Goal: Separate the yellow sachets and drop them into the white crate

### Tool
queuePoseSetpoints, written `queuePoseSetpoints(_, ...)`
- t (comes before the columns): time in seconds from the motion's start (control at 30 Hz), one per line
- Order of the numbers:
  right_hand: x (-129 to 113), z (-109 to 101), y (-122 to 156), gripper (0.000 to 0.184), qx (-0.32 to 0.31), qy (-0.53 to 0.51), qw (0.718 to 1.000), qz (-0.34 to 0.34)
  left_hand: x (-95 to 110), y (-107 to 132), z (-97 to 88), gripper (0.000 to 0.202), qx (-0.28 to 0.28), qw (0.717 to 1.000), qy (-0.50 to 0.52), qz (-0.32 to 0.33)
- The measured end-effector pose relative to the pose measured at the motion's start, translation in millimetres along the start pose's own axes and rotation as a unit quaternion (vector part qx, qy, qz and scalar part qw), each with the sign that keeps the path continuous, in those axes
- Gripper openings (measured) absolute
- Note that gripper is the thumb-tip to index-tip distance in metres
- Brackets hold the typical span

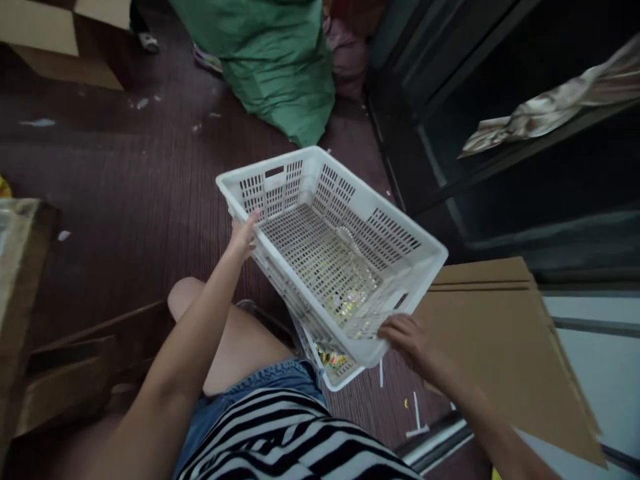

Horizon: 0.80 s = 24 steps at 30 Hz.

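Observation:
A white slatted plastic crate (pixel 360 200) is held at a tilt in front of my body. My left hand (pixel 243 236) grips its left long rim, thumb over the edge. My right hand (pixel 404 335) is closed on the near short end, below the handle slot. Small yellowish things show at the crate's bottom; whether they lie in it or are seen through the slats I cannot tell. Beneath it, partly hidden, is a second white crate (pixel 343 381) with small colourful items inside.
A large green sack (pixel 285 67) stands on the dark floor ahead. Flattened cardboard (pixel 500 347) leans at the right, below a dark frame with crumpled cloth (pixel 545 113). An open cardboard box (pixel 45 30) is at the far left. Paper scraps litter the floor.

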State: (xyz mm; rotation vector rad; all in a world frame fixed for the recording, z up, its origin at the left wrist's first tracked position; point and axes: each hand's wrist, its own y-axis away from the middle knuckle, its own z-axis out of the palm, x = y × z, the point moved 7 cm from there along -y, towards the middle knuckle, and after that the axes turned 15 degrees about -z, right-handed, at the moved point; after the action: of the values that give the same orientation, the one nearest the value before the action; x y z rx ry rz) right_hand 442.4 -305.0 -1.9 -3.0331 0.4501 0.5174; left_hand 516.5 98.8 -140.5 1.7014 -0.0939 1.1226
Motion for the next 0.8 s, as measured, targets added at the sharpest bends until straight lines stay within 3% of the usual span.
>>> queuePoseSetpoints(0.07, -4.7, 30.6, 23.8, 0.025, 0.005, -0.024, 0.999, 0.036, -2.9, -0.1, 6.1, 0.057, 0.015, 0.998, -0.06, -0.011)
queuePoseSetpoints(0.13, 4.3, 48.0, 44.9, 0.02, 0.063, -0.029, 0.993, 0.1, -8.6, 1.8, 6.2, 0.055, 0.034, 0.996, -0.084, -0.014)
queuePoseSetpoints(0.2, 22.8, 58.3, 69.4, 0.053, 0.159, -0.039, 0.962, 0.217, -13.9, 4.6, 3.1, 0.055, 0.046, 0.995, -0.087, -0.004)
queuePoseSetpoints(0.27, 40.1, 74.7, 97.0, 0.096, 0.262, -0.101, 0.89, 0.359, -18.2, 6.3, -0.7, 0.056, 0.05, 0.995, -0.089, 0.006)
queuePoseSetpoints(0.3, 45.7, 88.8, 108.5, 0.106, 0.303, -0.163, 0.839, 0.422, -19.6, 6.3, -2.5, 0.056, 0.051, 0.995, -0.088, 0.009)
queuePoseSetpoints(0.37, 49.5, 122.2, 118.6, 0.098, 0.347, -0.299, 0.734, 0.502, -21.0, 5.2, -4.9, 0.056, 0.052, 0.995, -0.085, 0.013)
queuePoseSetpoints(0.43, 50.2, 145.4, 113.9, 0.075, 0.357, -0.375, 0.674, 0.527, -20.2, 4.5, -4.4, 0.055, 0.049, 0.996, -0.078, 0.017)
queuePoseSetpoints(0.53, 58.1, 150.8, 104.9, 0.061, 0.367, -0.376, 0.655, 0.543, -17.7, 10.1, 2.3, 0.056, 0.03, 0.997, -0.059, 0.032)
queuePoseSetpoints(0.63, 59.9, 136.8, 113.9, 0.057, 0.386, -0.35, 0.635, 0.571, -20.9, 28.3, 14.0, 0.056, 0.005, 0.998, -0.032, 0.055)
queuePoseSetpoints(0.8, 15.9, 120.6, 179.2, 0.056, 0.391, -0.287, 0.619, 0.618, -57.0, 79.4, 48.7, 0.056, -0.057, 0.996, 0.01, 0.071)
